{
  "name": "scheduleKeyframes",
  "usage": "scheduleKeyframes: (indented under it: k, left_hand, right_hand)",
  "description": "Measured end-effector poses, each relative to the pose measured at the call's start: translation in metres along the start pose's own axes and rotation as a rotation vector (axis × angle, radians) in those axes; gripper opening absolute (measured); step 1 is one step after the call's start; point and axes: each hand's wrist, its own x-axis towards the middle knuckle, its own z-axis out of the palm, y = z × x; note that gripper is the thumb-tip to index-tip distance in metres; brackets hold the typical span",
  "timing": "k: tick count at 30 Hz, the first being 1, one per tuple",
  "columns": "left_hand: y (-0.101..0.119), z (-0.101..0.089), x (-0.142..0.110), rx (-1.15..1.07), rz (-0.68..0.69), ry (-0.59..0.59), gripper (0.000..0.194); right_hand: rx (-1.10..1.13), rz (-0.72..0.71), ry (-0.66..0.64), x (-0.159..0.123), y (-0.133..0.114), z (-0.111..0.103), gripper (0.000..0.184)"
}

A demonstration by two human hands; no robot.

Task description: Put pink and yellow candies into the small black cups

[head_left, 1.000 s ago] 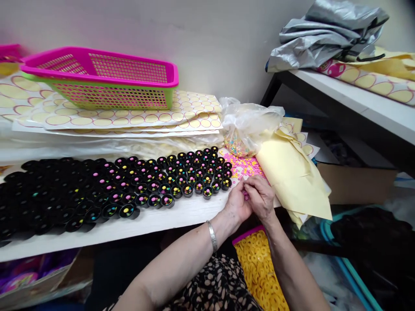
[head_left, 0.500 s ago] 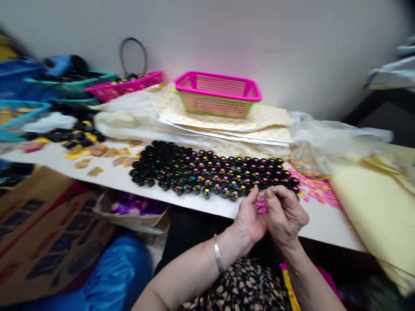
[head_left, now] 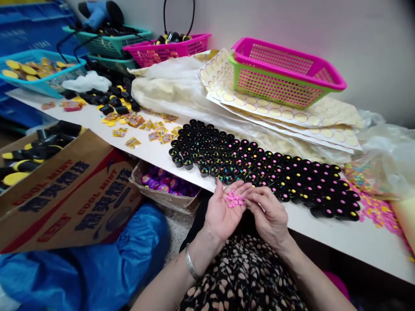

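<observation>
My left hand lies palm up just below the table's front edge, cupping a small heap of pink beads. My right hand is beside it, its curled fingertips at the beads. Directly beyond both hands, a dense patch of small black cups with coloured beads inside stands on the white table. A silver bangle circles my left wrist.
A pink and green basket rests on sheets of round stickers. A clear bag and loose pink beads lie at right. Small packets, more baskets and a cardboard box are at left. A blue bag lies below.
The view has swung left along the table. My left hand has turned palm up and spread, showing the pink beads; both hands have shifted left along the cups.
</observation>
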Motion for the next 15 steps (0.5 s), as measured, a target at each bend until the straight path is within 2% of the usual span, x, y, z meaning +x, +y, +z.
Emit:
scheduleKeyframes:
  k: [4, 8, 12, 15]
  left_hand:
    - [0.008, -0.004, 0.003, -0.009, -0.015, 0.018, 0.049]
    - [0.013, -0.003, 0.005, 0.003, -0.035, 0.030, 0.051]
    - [0.012, -0.002, 0.005, 0.013, -0.058, 0.046, 0.049]
    - [0.008, -0.002, 0.000, 0.022, -0.062, 0.062, 0.045]
  right_hand:
    - [-0.069, -0.001, -0.103, 0.005, 0.005, 0.003, 0.021]
    - [-0.230, -0.067, -0.194, 0.008, 0.014, 0.003, 0.019]
    - [-0.414, -0.139, -0.209, 0.006, 0.015, 0.003, 0.020]
    - [-0.425, -0.114, -0.226, 0.003, 0.009, 0.002, 0.017]
